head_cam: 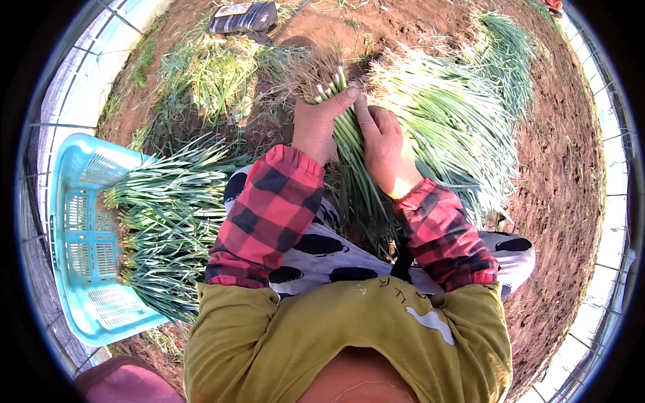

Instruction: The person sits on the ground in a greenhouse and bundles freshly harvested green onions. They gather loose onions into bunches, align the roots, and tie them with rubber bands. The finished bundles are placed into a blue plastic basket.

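My left hand (318, 123) is closed around a bunch of long green stalks (347, 132) with white stem ends and brown roots, which look like garlic chives or young leeks. Its thumb lies across the stems just below the roots. My right hand (385, 141) rests against the other side of the bunch, its index finger and thumb near the left thumb; whether it grips any stalk is hard to tell. The leaves hang down over my lap. Beside my right hand lies a large loose pile of the same plants (443, 106), roots towards the far side.
At the left, a light blue plastic basket (75, 302) holds several bunches (166, 211), their leaves over its edge. Cut leaf scraps (221, 75) and a dark striped item (244, 19) lie ahead. Another green pile (509, 60) is at the far right on reddish soil (559, 176).
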{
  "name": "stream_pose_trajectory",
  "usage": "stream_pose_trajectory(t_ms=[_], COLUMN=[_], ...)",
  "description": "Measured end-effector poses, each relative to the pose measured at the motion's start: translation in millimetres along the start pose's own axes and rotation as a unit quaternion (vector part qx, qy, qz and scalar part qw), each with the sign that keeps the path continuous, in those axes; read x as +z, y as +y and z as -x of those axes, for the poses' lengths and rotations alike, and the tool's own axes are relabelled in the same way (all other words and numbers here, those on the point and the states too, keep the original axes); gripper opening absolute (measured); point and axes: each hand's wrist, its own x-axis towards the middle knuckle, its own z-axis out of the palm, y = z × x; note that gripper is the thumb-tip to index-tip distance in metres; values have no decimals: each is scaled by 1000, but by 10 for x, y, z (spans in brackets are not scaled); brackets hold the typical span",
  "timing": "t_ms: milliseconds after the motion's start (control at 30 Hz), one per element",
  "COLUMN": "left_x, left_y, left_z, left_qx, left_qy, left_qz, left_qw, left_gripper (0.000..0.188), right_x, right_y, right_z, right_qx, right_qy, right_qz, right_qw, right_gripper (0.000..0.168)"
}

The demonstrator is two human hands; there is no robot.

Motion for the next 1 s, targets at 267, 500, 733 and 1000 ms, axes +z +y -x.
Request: stream_pose_trajectory(t_ms=[267,500,733,1000], left_x=[-237,-170,-254,-234], left_y=[46,250,218,216], left_z=[172,257,101,4], left_qx=[-3,-79,-24,-30], left_qy=[-49,-239,-118,-63], left_qz=[-87,-39,-108,-144], left_qw=[995,967,987,987], left_gripper=[28,59,27,22], right_x=[109,-25,590,983], right_y=[-137,-49,1220,2009], right_z=[128,24,79,393], right_qx=[152,186,296,184], right_qy=[-97,-325,-137,-156], right_qz=[-384,-537,-126,110], right_qw=[905,756,937,964], right_gripper=[92,53,32,20])
